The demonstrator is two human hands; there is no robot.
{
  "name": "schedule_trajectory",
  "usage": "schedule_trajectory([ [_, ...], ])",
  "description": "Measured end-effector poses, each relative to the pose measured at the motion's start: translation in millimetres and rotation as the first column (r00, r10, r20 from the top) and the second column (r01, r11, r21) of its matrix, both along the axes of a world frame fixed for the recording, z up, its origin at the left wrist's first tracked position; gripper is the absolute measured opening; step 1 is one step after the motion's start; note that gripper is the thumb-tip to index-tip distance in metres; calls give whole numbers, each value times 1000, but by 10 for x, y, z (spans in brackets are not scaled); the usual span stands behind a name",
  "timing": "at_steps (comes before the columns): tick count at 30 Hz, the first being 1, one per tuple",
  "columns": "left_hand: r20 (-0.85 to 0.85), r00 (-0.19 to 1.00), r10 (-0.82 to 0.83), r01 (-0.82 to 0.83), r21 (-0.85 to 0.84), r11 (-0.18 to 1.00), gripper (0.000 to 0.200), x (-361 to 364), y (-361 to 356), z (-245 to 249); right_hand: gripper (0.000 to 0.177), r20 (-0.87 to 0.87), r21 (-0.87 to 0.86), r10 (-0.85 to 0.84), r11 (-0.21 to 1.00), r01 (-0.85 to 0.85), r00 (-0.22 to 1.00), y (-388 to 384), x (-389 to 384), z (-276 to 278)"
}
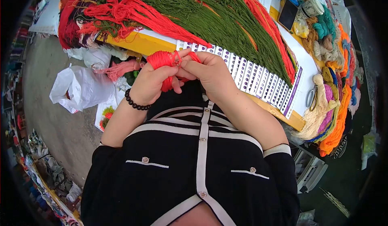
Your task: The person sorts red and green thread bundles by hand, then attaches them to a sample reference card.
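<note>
Black with white trim, our top (173, 185) lies nearest, just below our hands. From the left, we see a white plastic bag (83, 89), then pink yarn (121, 69) near our left hand (155, 78). That hand, a dark beaded bracelet (136, 101) at its wrist, is curled around a bundle of red yarn (161, 59), held in front of us. Our right hand (208, 67) is closed beside it, thumb and fingers pinching red strands (194, 57) where our fingertips meet. Beyond our hands, long red skeins (149, 15) and green yarn (198, 13) spread over the worktop (129, 44), with white perforated strips (252, 80) stretching to our right. Farther right we have a phone (287, 14), scissors (311, 98), cream yarn (316, 112) and orange yarn (334, 132).
</note>
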State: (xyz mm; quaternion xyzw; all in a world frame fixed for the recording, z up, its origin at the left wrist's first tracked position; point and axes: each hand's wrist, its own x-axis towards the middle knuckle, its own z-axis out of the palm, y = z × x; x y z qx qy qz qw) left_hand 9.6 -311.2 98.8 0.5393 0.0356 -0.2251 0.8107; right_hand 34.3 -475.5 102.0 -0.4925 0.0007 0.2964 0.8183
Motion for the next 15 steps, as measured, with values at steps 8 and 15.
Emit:
schedule_trajectory([
  [8, 7, 1000, -20, 19, 71, 997, 44, -13, -62, -60, 12, -28, -72, 35, 997, -36, 999, -1, 7, -3],
  [15, 29, 999, -26, 23, 92, 995, 42, -17, -46, -64, 10, -62, -39, 16, 999, -18, 998, -14, 16, -73],
])
